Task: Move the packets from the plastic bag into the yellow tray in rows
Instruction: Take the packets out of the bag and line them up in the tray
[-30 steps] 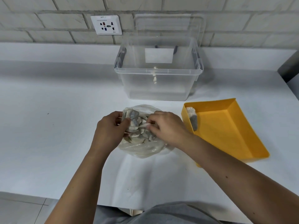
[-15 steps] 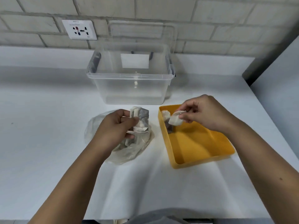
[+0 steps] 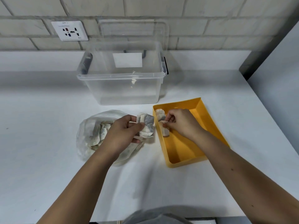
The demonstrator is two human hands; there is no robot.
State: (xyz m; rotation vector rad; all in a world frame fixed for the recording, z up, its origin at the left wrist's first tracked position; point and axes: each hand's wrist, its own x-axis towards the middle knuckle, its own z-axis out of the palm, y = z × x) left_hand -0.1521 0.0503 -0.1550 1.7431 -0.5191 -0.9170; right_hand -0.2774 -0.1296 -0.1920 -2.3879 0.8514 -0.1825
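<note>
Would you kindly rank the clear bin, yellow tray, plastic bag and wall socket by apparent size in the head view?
1. clear bin
2. yellow tray and plastic bag: too alike to rank
3. wall socket, smallest

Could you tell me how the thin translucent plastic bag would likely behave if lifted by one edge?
The thin translucent plastic bag lies crumpled and slumped on the white counter, so it would probably sag rather than hold its shape. Small paper packets sit loose inside and its mouth appears open, so some might spill.
</note>
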